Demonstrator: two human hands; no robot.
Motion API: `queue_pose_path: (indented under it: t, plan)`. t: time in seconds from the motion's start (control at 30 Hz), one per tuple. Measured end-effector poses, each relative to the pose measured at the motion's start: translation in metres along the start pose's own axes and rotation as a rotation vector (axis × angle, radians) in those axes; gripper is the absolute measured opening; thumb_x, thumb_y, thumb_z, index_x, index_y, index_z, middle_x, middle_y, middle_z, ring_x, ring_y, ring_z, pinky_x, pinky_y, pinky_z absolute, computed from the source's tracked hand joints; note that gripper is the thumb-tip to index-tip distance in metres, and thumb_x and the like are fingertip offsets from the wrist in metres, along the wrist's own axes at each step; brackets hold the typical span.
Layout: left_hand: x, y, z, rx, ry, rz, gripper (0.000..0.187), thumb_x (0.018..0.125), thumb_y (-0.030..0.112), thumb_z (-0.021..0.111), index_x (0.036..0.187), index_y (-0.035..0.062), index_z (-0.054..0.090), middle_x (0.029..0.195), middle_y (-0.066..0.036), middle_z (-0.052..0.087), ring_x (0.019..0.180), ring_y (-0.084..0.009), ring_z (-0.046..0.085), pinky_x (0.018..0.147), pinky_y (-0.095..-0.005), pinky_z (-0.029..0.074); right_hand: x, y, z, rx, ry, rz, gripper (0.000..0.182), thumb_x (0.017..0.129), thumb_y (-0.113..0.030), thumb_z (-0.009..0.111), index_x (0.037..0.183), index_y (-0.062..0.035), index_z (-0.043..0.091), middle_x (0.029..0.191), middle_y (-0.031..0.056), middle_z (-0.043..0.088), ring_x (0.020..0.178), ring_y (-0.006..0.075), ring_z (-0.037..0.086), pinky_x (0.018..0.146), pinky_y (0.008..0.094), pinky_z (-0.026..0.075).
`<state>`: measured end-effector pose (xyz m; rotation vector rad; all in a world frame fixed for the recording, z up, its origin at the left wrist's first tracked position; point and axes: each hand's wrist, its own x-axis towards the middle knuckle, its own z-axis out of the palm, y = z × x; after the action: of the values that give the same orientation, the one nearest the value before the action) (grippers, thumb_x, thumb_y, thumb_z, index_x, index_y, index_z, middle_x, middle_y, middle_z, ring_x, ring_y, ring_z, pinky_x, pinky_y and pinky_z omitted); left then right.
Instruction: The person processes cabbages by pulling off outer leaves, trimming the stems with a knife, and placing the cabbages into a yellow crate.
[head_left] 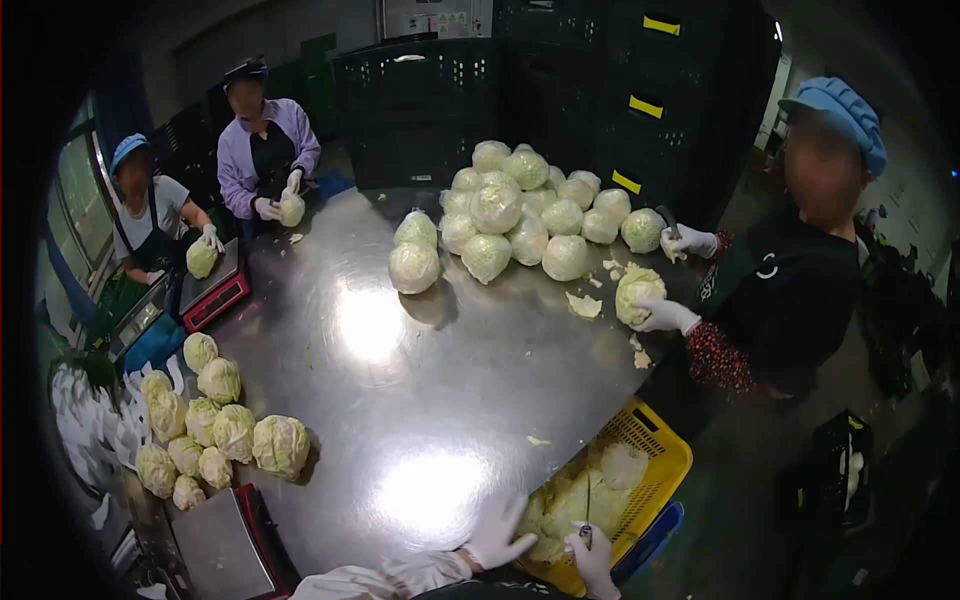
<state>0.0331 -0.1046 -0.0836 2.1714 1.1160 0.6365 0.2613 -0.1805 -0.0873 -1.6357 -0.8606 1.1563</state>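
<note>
My left hand, in a white glove, is over the near edge of the metal table. Its fingers are spread and it holds nothing. My right hand, also gloved, is closed around the handle of a knife, whose thin blade points up and away from me. Beneath the knife is a yellow crate with pale cabbage leaves in it. A small leaf scrap lies on the table beyond my hands.
Wrapped cabbages are piled at the far side; unwrapped cabbages sit at left. Scales stand nearby and farther off. At right a co-worker holds a cabbage and a curved tool; two others handle cabbages at far left.
</note>
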Motion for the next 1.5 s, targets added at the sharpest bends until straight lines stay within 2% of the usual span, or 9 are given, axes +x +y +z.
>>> queue_pose_path:
  t: [0.3, 0.33, 0.5, 0.8, 1.0, 1.17, 1.3, 1.4, 1.5]
  plan:
    - [0.105, -0.087, -0.100, 0.619, 0.453, 0.074, 0.050, 0.090, 0.041, 0.063, 0.122, 0.0028, 0.062, 0.137, -0.030, 0.054, 0.128, -0.0499, 0.050, 0.109, -0.0542, 0.043, -0.014, -0.020, -0.015, -0.191, 0.251, -0.384, 0.024, 0.095, -0.012, 0.066, 0.116, -0.0005, 0.068, 0.087, 0.0074, 0.068, 0.072, 0.0165, 0.061, 0.067, 0.0319, 0.052]
    - [0.116, -0.128, -0.123, 0.198, 0.287, -0.437, 0.058, 0.092, 0.044, 0.060, 0.133, 0.0033, 0.059, 0.145, -0.031, 0.050, 0.134, -0.0516, 0.045, 0.116, -0.0537, 0.037, -0.022, -0.023, -0.018, -0.187, 0.268, -0.390, 0.024, 0.095, -0.012, 0.066, 0.116, -0.0005, 0.068, 0.087, 0.0074, 0.068, 0.072, 0.0165, 0.061, 0.067, 0.0319, 0.052]
    - [0.107, -0.243, -0.132, 0.497, 0.477, -0.655, 0.067, 0.092, 0.044, 0.064, 0.141, 0.0000, 0.052, 0.131, -0.028, 0.056, 0.139, -0.0485, 0.041, 0.114, -0.0511, 0.037, -0.042, 0.011, -0.041, -0.179, 0.364, -0.214, 0.024, 0.095, -0.013, 0.066, 0.116, -0.0015, 0.069, 0.090, 0.0072, 0.068, 0.077, 0.0167, 0.061, 0.070, 0.0319, 0.051]
    - [0.087, -0.115, -0.152, 0.152, 0.579, -0.128, 0.039, 0.087, 0.027, 0.074, 0.117, 0.0031, 0.066, 0.115, -0.020, 0.062, 0.109, -0.0385, 0.060, 0.095, -0.0454, 0.051, -0.049, 0.023, -0.045, -0.255, 0.227, -0.118, 0.022, 0.098, -0.007, 0.065, 0.119, -0.0022, 0.068, 0.089, 0.0058, 0.067, 0.074, 0.0148, 0.060, 0.067, 0.0291, 0.050]
    - [0.132, -0.216, -0.186, 0.520, 0.417, -0.684, 0.091, 0.093, 0.061, 0.054, 0.161, 0.0050, 0.032, 0.166, -0.034, 0.020, 0.155, -0.0517, 0.013, 0.126, -0.0608, 0.008, -0.045, -0.003, -0.016, -0.271, 0.231, -0.170, 0.023, 0.095, -0.006, 0.069, 0.117, -0.0002, 0.067, 0.091, 0.0076, 0.067, 0.078, 0.0156, 0.061, 0.071, 0.0305, 0.051]
    - [0.144, -0.231, -0.181, 0.438, 0.437, -0.827, 0.093, 0.094, 0.063, 0.052, 0.163, 0.0049, 0.029, 0.168, -0.030, 0.019, 0.157, -0.0493, 0.010, 0.126, -0.0606, 0.004, -0.056, -0.041, -0.003, -0.390, 0.114, -0.158, 0.025, 0.097, -0.013, 0.070, 0.118, -0.0006, 0.067, 0.092, 0.0122, 0.069, 0.079, 0.0203, 0.064, 0.075, 0.0338, 0.053]
    - [0.165, -0.133, -0.106, 0.252, 0.388, -0.037, 0.066, 0.083, 0.044, 0.066, 0.132, 0.0002, 0.056, 0.129, -0.026, 0.056, 0.122, -0.0449, 0.049, 0.108, -0.0562, 0.036, -0.047, -0.046, 0.012, -0.311, 0.061, -0.083, 0.026, 0.097, -0.014, 0.070, 0.119, -0.0011, 0.067, 0.093, 0.0133, 0.069, 0.080, 0.0215, 0.064, 0.076, 0.0339, 0.053]
    - [0.161, -0.088, -0.035, -0.284, -0.190, 0.203, 0.061, 0.094, 0.048, 0.059, 0.138, 0.0068, 0.055, 0.144, -0.022, 0.052, 0.142, -0.0399, 0.041, 0.122, -0.0526, 0.027, -0.040, -0.063, 0.022, -0.375, 0.038, -0.177, 0.024, 0.096, -0.012, 0.071, 0.118, -0.0014, 0.069, 0.095, 0.0132, 0.070, 0.079, 0.0218, 0.065, 0.074, 0.0329, 0.053]
    - [0.151, -0.080, -0.101, 0.157, -0.054, 0.222, 0.065, 0.096, 0.054, 0.055, 0.146, 0.0119, 0.052, 0.152, -0.021, 0.047, 0.151, -0.0420, 0.030, 0.125, -0.0592, 0.016, -0.035, -0.060, 0.014, -0.405, -0.001, -0.046, 0.030, 0.102, -0.023, 0.064, 0.126, -0.0044, 0.065, 0.116, 0.0150, 0.070, 0.099, 0.0241, 0.067, 0.088, 0.0370, 0.053]
